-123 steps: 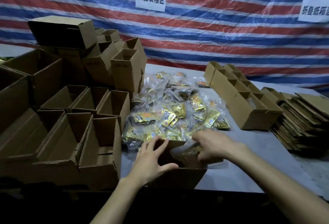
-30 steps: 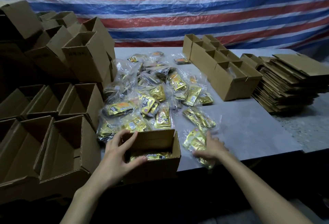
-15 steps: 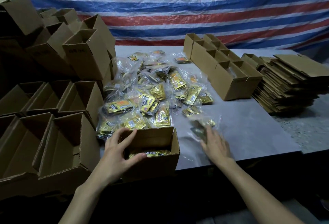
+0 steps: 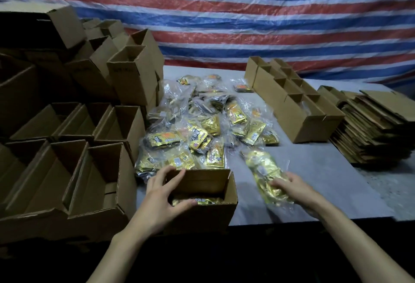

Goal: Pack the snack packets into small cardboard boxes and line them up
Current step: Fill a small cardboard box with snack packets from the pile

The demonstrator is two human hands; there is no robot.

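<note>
A small open cardboard box (image 4: pixel 226 217) stands at the table's front edge with gold snack packets (image 4: pixel 197 200) lying inside. My left hand (image 4: pixel 160 201) grips its left corner, fingers over the far wall and thumb over the near one. To its right, my right hand (image 4: pixel 296 190) holds a clear bag of gold packets (image 4: pixel 265 170) that lies stretched out on the grey table (image 4: pixel 325 170). Behind the box spreads a heap of bagged gold and orange packets (image 4: pixel 202 125).
Open empty boxes (image 4: pixel 89 170) crowd the left side, with more stacked behind (image 4: pixel 132 73). A double row of small boxes (image 4: pixel 298 111) runs along the right of the heap. Flattened cardboard (image 4: pixel 377 125) is piled at the far right. A striped tarp hangs behind.
My right hand has pulled a bag of packets out of the heap toward the front edge. My left hand has stayed on the box. The camera has tilted up a little.
</note>
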